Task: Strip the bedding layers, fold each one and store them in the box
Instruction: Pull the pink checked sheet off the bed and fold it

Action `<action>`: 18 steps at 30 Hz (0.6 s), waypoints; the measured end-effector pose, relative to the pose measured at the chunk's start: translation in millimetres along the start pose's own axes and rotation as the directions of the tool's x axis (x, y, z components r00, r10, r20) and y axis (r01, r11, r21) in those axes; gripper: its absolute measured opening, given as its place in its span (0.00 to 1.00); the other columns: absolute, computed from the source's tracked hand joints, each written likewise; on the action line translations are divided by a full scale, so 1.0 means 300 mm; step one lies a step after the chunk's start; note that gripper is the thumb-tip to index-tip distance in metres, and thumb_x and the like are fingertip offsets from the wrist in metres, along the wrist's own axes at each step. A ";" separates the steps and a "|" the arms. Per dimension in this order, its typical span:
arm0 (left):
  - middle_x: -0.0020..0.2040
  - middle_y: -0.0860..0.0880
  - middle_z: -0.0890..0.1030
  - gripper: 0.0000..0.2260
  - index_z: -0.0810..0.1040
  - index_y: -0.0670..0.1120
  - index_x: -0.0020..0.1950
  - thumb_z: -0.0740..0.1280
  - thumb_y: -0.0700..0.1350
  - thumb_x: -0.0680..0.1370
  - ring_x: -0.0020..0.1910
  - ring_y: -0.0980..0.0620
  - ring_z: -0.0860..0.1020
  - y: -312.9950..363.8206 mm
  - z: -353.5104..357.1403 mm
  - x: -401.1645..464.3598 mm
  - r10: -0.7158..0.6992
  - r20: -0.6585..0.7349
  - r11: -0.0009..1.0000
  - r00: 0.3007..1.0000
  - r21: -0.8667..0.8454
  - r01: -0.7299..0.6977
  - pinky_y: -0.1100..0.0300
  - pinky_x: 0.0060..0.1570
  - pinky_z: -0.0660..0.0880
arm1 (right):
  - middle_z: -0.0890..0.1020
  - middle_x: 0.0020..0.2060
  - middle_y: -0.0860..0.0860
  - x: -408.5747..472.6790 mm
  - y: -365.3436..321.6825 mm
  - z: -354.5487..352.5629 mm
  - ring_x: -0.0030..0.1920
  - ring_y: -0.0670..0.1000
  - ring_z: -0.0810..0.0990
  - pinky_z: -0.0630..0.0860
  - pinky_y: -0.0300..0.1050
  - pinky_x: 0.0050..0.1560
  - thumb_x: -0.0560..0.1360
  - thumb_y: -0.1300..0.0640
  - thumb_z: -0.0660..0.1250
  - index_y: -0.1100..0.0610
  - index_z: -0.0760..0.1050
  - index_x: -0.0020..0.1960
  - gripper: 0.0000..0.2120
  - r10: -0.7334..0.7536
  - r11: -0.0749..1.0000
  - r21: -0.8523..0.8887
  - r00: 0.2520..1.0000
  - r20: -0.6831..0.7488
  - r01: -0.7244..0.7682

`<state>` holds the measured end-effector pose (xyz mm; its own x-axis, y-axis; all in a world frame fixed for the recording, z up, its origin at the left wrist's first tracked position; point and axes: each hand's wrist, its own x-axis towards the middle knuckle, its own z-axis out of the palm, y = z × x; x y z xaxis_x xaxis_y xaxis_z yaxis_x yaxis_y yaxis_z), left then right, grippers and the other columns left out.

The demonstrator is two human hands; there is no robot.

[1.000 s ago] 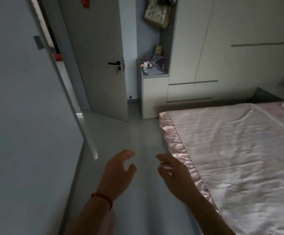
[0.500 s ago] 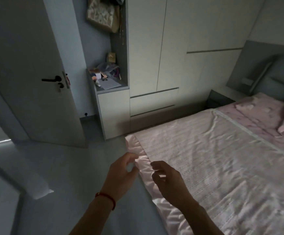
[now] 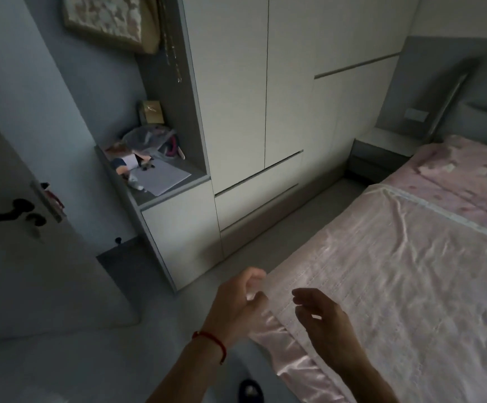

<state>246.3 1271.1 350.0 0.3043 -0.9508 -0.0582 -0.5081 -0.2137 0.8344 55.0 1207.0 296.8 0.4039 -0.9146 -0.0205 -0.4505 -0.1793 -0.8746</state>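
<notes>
both my arms are stretched out in front of me. left hand (image 3: 237, 305) has the fingers curled in with the thumb close to them, red string round that wrist. right hand (image 3: 325, 321) is loose, fingers bent a bit and spread, palm facing left.
</notes>
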 end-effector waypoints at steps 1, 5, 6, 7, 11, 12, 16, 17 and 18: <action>0.57 0.56 0.80 0.14 0.77 0.54 0.62 0.67 0.42 0.78 0.57 0.61 0.77 -0.024 -0.041 0.112 0.002 0.007 1.000 1.000 0.031 -0.002 0.79 0.48 0.68 | 0.84 0.52 0.40 0.109 0.002 0.035 0.52 0.33 0.80 0.76 0.26 0.47 0.79 0.63 0.68 0.47 0.80 0.60 0.14 0.006 1.000 0.022 1.000 -0.020 -0.005; 0.59 0.54 0.79 0.16 0.76 0.54 0.65 0.67 0.43 0.78 0.57 0.58 0.77 -0.075 -0.166 0.513 -0.025 0.084 0.995 0.996 0.094 0.017 0.73 0.52 0.70 | 0.83 0.52 0.39 0.533 -0.025 0.113 0.50 0.34 0.81 0.75 0.27 0.47 0.79 0.62 0.68 0.50 0.80 0.61 0.13 0.054 0.996 0.071 0.993 -0.105 -0.047; 0.59 0.53 0.79 0.16 0.76 0.53 0.65 0.67 0.43 0.77 0.57 0.58 0.77 -0.076 -0.195 0.599 -0.035 0.108 0.996 0.994 0.091 0.025 0.73 0.52 0.71 | 0.83 0.52 0.38 0.625 -0.042 0.123 0.51 0.34 0.80 0.75 0.29 0.49 0.79 0.62 0.68 0.50 0.80 0.62 0.13 0.075 0.994 0.088 0.987 -0.141 -0.063; 0.59 0.53 0.79 0.17 0.76 0.53 0.65 0.67 0.42 0.77 0.57 0.57 0.77 -0.085 -0.235 0.711 -0.043 0.136 0.995 0.990 0.100 0.030 0.72 0.52 0.71 | 0.83 0.52 0.38 0.737 -0.060 0.145 0.52 0.35 0.80 0.76 0.32 0.51 0.79 0.61 0.68 0.51 0.80 0.62 0.13 0.102 0.991 0.098 0.982 -0.162 -0.087; 0.57 0.54 0.81 0.16 0.77 0.54 0.63 0.68 0.43 0.77 0.56 0.58 0.79 -0.088 -0.361 1.115 0.030 0.222 0.991 0.975 0.123 -0.059 0.69 0.54 0.75 | 0.82 0.52 0.36 1.082 -0.124 0.182 0.52 0.36 0.81 0.79 0.41 0.56 0.78 0.60 0.68 0.47 0.80 0.61 0.14 0.156 0.985 0.108 0.956 -0.250 -0.132; 0.56 0.54 0.81 0.16 0.77 0.54 0.63 0.69 0.43 0.77 0.56 0.59 0.79 -0.095 -0.374 1.144 0.040 0.221 0.989 0.975 0.130 -0.070 0.73 0.51 0.74 | 0.81 0.51 0.35 1.095 -0.152 0.178 0.52 0.34 0.80 0.77 0.36 0.54 0.79 0.60 0.68 0.46 0.79 0.60 0.14 0.152 0.986 0.101 0.960 -0.236 -0.131; 0.56 0.55 0.81 0.15 0.77 0.53 0.63 0.69 0.42 0.77 0.53 0.61 0.79 -0.111 -0.329 1.553 0.136 0.365 0.975 0.921 0.113 -0.189 0.76 0.48 0.72 | 0.80 0.52 0.36 1.314 -0.106 0.144 0.52 0.32 0.78 0.75 0.27 0.46 0.81 0.60 0.66 0.44 0.76 0.60 0.13 0.254 0.967 0.133 0.865 -0.432 -0.217; 0.56 0.55 0.81 0.15 0.78 0.54 0.62 0.69 0.42 0.76 0.53 0.61 0.80 -0.108 -0.306 1.656 0.168 0.404 0.968 0.899 0.106 -0.228 0.73 0.50 0.74 | 0.80 0.52 0.37 1.361 -0.092 0.138 0.52 0.34 0.79 0.76 0.29 0.48 0.82 0.59 0.66 0.44 0.76 0.60 0.12 0.282 0.959 0.134 0.824 -0.491 -0.248; 0.56 0.55 0.82 0.15 0.78 0.54 0.62 0.69 0.42 0.76 0.53 0.60 0.80 -0.109 -0.286 1.706 0.186 0.434 0.965 0.882 0.090 -0.248 0.68 0.53 0.76 | 0.80 0.51 0.38 1.376 -0.083 0.135 0.52 0.36 0.80 0.77 0.33 0.51 0.82 0.59 0.66 0.44 0.76 0.60 0.12 0.307 0.951 0.143 0.793 -0.526 -0.273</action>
<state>487.7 810.5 340.1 -0.1757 -0.9754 -0.1335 -0.6380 0.0095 0.7700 265.2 848.5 290.6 -0.2372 -0.9710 -0.0300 -0.4249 0.1314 -0.8956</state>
